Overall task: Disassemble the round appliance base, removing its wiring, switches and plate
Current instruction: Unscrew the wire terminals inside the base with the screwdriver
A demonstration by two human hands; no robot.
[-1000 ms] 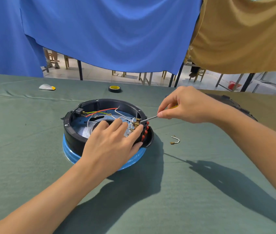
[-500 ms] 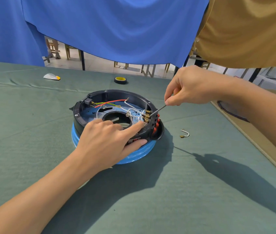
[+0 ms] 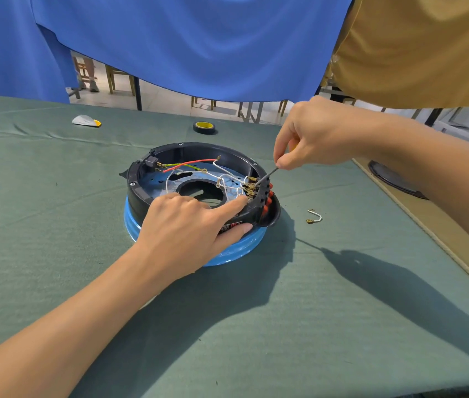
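Observation:
The round appliance base (image 3: 170,155), black rim over a blue skirt, lies upside down on the green cloth. Inside it run red, yellow-green and white wires (image 3: 193,163) to brass terminals on the red switches (image 3: 267,198) at its right edge. My left hand (image 3: 187,225) grips the near rim, thumb outside, forefinger stretched toward the terminals. My right hand (image 3: 311,139) pinches a thin screwdriver (image 3: 267,175) whose tip sits at the terminals. The metal plate (image 3: 155,180) with its central hole shows under the wires.
A loose white wire piece (image 3: 315,216) with a brass end lies right of the base. A tape roll (image 3: 204,127) and a small white-yellow object (image 3: 86,121) sit at the far side. A dark round part (image 3: 394,179) rests on cardboard at right.
My right hand rose and tilted the screwdriver steeper onto the terminals. My left hand slid back from over the opening to the rim. The camera moved closer.

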